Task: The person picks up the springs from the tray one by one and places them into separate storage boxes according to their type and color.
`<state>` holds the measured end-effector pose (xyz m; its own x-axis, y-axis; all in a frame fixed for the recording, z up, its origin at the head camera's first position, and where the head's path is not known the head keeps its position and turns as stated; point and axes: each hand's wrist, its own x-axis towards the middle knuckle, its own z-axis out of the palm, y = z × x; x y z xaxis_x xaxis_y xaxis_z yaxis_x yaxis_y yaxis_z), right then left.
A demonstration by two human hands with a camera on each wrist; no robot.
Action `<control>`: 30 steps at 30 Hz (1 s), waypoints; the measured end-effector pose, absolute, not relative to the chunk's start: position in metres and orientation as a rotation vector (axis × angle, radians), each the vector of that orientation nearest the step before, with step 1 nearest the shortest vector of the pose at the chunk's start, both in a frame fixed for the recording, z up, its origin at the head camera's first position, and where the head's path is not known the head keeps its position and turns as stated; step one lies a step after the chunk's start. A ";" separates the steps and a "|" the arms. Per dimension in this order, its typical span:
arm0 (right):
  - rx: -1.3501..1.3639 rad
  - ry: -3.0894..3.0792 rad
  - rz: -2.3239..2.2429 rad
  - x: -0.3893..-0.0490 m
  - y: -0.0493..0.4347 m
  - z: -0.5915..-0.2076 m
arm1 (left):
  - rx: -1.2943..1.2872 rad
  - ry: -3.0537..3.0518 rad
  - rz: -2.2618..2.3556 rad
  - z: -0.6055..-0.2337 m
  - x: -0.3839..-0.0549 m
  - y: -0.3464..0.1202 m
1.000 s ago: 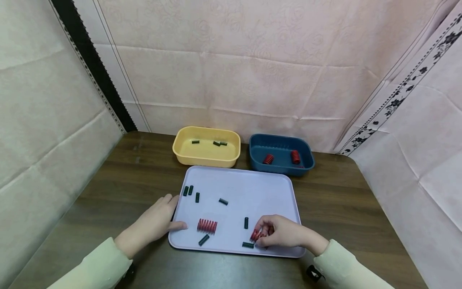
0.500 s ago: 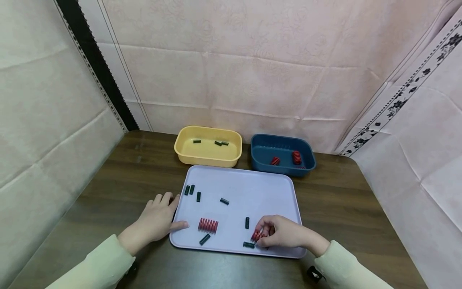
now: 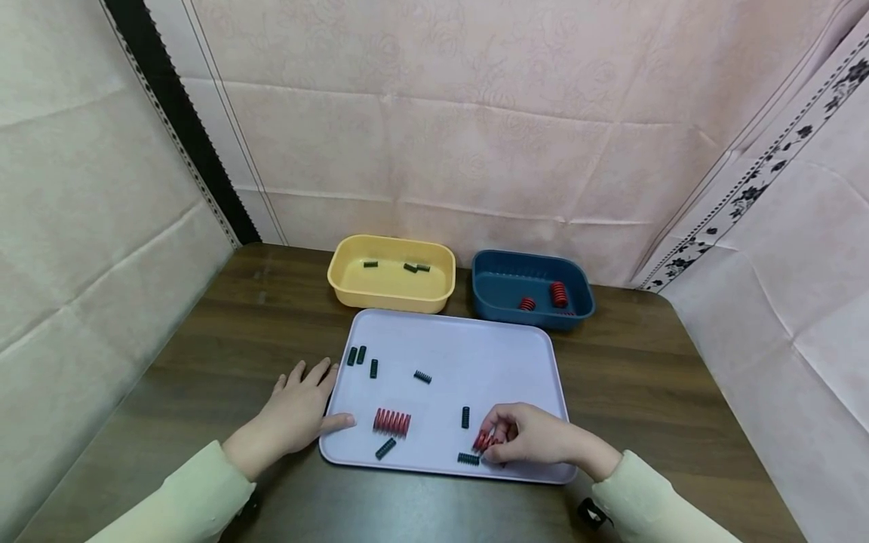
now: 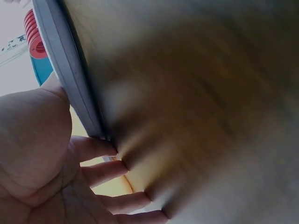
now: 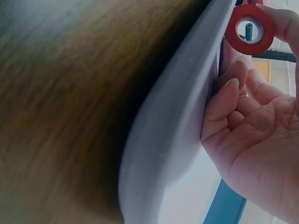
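Observation:
In the head view my right hand (image 3: 526, 434) pinches a red coil spring (image 3: 483, 441) low over the right front of the white tray (image 3: 475, 347). The right wrist view shows the end ring of that spring (image 5: 250, 29) by the thumb, the other fingers curled near the tray. My left hand (image 3: 295, 411) lies at the tray's left edge, fingers spread on the table and thumb over the rim. Another red spring (image 3: 391, 422) lies on the tray near the left thumb. Small dark green springs are scattered about, one (image 3: 468, 458) right beside the pinched spring.
Behind the tray stand a yellow bin (image 3: 390, 298) with several green springs and a blue bin (image 3: 498, 305) with red springs. The wooden table (image 3: 652, 392) extends on both sides, enclosed by pale cloth walls (image 3: 434, 151).
One red spring in the blue bin has rolled to the right. My left fingers have spread wider on the table. The right hand stays in place, still pinching the red spring.

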<state>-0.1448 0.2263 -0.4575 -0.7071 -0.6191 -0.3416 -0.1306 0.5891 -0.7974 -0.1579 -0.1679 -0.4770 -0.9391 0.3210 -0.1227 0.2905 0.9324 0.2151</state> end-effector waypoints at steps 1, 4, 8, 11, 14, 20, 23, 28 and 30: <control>-0.593 2.201 -1.045 -0.146 0.226 -0.458 | 0.466 2.934 0.288 -0.477 -0.158 -0.168; -0.600 2.184 -1.054 -0.149 0.228 -0.459 | 0.455 2.927 0.274 -0.476 -0.158 -0.168; -0.528 2.162 -1.094 -0.159 0.232 -0.458 | 0.445 2.908 0.262 -0.472 -0.158 -0.165; -0.371 2.202 -1.174 -0.173 0.237 -0.452 | 0.436 2.893 0.247 -0.468 -0.159 -0.162; -0.163 2.254 -1.356 -0.191 0.243 -0.443 | 0.418 2.882 0.235 -0.466 -0.160 -0.160; 0.149 2.253 -1.718 -0.237 0.251 -0.421 | 0.389 2.882 0.233 -0.465 -0.160 -0.159; 0.243 2.282 -1.766 -0.258 0.254 -0.413 | 0.388 2.886 0.235 -0.464 -0.160 -0.160; 0.403 2.345 -1.785 -0.283 0.260 -0.410 | 0.392 2.895 0.236 -0.465 -0.160 -0.160; 0.452 2.380 -1.772 -0.287 0.262 -0.411 | 0.396 2.898 0.233 -0.465 -0.160 -0.160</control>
